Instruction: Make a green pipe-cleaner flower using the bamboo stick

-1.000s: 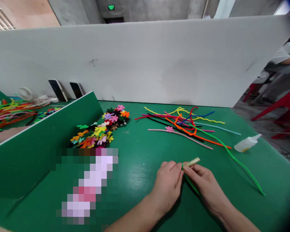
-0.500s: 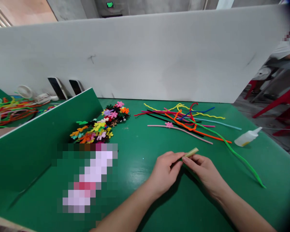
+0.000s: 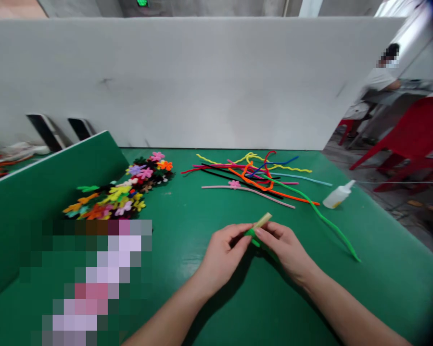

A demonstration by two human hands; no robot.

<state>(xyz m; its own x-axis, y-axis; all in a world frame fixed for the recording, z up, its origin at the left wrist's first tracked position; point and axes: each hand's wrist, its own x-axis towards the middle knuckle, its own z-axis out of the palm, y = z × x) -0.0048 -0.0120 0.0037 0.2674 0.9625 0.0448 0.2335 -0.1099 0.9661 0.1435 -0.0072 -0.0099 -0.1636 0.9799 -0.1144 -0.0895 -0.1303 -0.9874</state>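
My left hand (image 3: 222,257) and my right hand (image 3: 286,250) meet above the green table, fingertips nearly touching. Between them is a short pale stick (image 3: 264,219), its upper end poking out past the fingers. A bright green pipe cleaner (image 3: 252,233) bends around the stick's lower part, pinched by the left thumb and forefinger. The right thumb and fingers are closed on the stick just beside it. Part of the green piece hangs below the fingertips; the stick's lower end is hidden by the hands.
Beyond the hands lie loose coloured pipe cleaners (image 3: 252,168), with a long green one (image 3: 332,223) trailing right. A white glue bottle (image 3: 337,196) lies at the right. Pipe-cleaner flowers (image 3: 119,194) are heaped left, beside a green divider (image 3: 57,192). A white partition (image 3: 216,86) closes the back.
The view has swung to the right, so everything sits further left. More of the green pipe cleaner now shows between the fingertips. Both hands stay together at the stick.
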